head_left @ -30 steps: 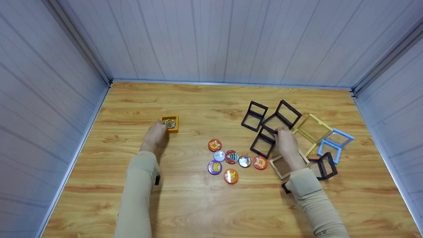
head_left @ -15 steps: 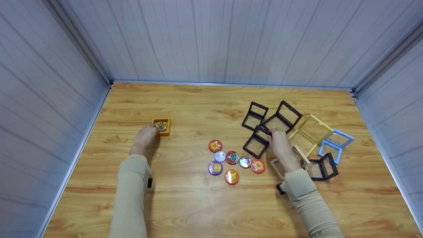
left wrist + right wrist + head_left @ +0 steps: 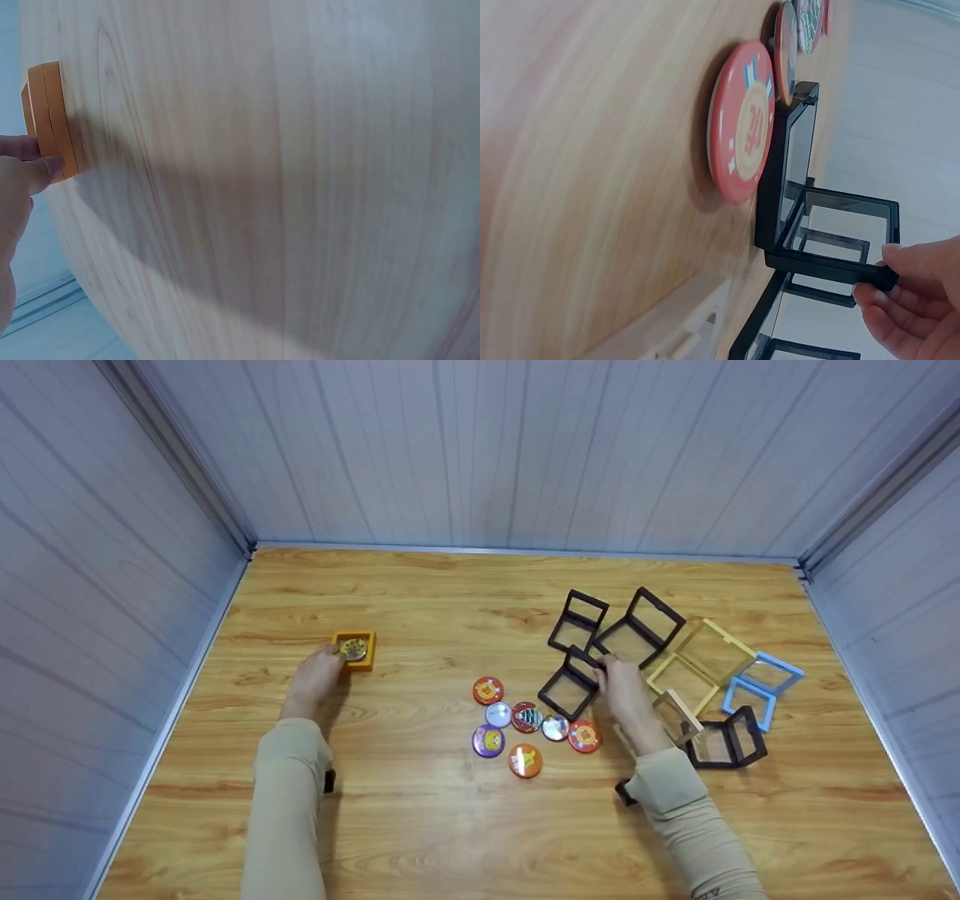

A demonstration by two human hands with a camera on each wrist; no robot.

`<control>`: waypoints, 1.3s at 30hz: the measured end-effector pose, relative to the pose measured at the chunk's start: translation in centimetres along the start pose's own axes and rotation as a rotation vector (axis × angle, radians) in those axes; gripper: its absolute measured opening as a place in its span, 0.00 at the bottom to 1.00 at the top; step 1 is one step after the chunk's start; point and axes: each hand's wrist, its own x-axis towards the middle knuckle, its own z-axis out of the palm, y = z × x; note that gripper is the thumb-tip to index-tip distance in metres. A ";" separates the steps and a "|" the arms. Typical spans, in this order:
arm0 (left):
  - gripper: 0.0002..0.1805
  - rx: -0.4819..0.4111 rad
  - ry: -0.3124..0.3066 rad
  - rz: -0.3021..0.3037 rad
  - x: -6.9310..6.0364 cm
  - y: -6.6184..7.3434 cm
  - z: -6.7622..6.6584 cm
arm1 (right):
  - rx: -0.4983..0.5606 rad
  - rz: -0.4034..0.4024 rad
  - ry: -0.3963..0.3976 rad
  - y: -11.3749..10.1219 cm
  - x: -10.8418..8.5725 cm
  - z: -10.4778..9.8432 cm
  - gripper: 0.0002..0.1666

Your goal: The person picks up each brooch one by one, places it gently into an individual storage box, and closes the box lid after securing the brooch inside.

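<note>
At the left of the table, the left hand (image 3: 315, 679) pinches the near-left corner of an orange square frame (image 3: 364, 664), which holds a yellowish round badge (image 3: 353, 649). In the left wrist view, thumb and finger grip the closed orange frame (image 3: 51, 120). On the other side, the right hand (image 3: 630, 697) pinches the raised half of an open black frame (image 3: 556, 707). The right wrist view has that black frame (image 3: 825, 268) with its lower half against the table, close to a red badge (image 3: 741, 124), and the fingertips on a corner of its upper half.
Several round badges, among them an orange one (image 3: 525, 761) and a purple one (image 3: 488, 741), lie mid-table. Other open frames stand at the right: black (image 3: 655, 622), yellow (image 3: 712, 652), blue (image 3: 750, 701) and beige (image 3: 679, 716). Panelled walls (image 3: 480, 457) bound the table.
The left hand and the orange frame have moved left and slightly nearer. The right hand has drawn the black frame left; the red badge beside it has shifted slightly, and the beige frame's position has changed.
</note>
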 end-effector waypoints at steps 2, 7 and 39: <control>0.07 0.012 -0.011 -0.003 -0.4 0.6 -1.2 | 0.006 -0.005 0.008 -0.2 -0.1 0.1 0.09; 0.09 0.033 -0.002 0.026 -0.7 -0.6 -0.2 | 0.021 -0.026 0.033 -0.4 -0.3 0.3 0.07; 0.16 -0.309 0.168 -0.040 0.7 5.3 -1.0 | 0.119 -0.036 0.085 -0.2 -0.9 1.0 0.11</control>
